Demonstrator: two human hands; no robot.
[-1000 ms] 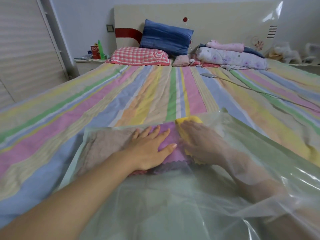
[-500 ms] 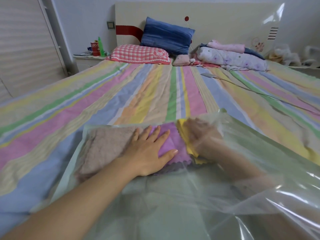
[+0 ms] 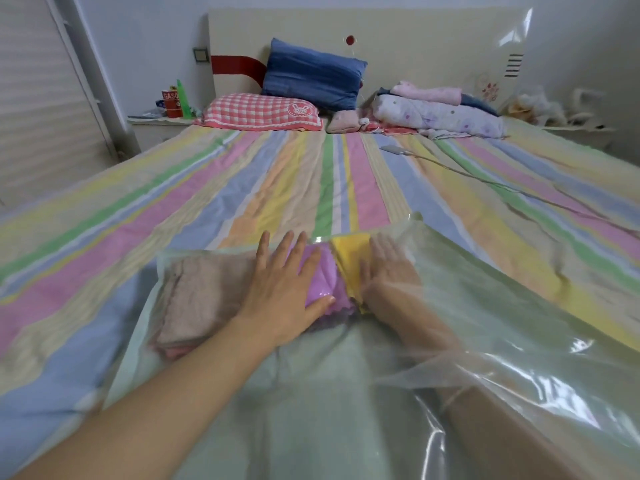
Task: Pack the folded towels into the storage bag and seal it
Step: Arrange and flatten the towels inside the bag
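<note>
A clear plastic storage bag (image 3: 485,306) lies on the striped bed. Inside it, at its far end, sit a beige folded towel (image 3: 201,299), a purple folded towel (image 3: 323,278) and a yellow folded towel (image 3: 349,258), side by side. My left hand (image 3: 284,289) rests flat on top of the plastic, fingers spread, over the beige and purple towels. My right hand (image 3: 388,271) and forearm are inside the bag, palm flat against the yellow towel. The near end of the bag is open and loose around my right arm.
The striped bedsheet (image 3: 242,188) stretches ahead. At the headboard lie a red checked pillow (image 3: 259,110), a blue pillow (image 3: 311,74) and a pile of folded bedding (image 3: 440,109). A white cable (image 3: 485,178) crosses the bed at right. A bedside stand (image 3: 159,123) holds bottles.
My right hand has flattened and slid forward against the yellow towel. My left hand has moved slightly further up over the purple towel. The towels sit deeper at the bag's far end.
</note>
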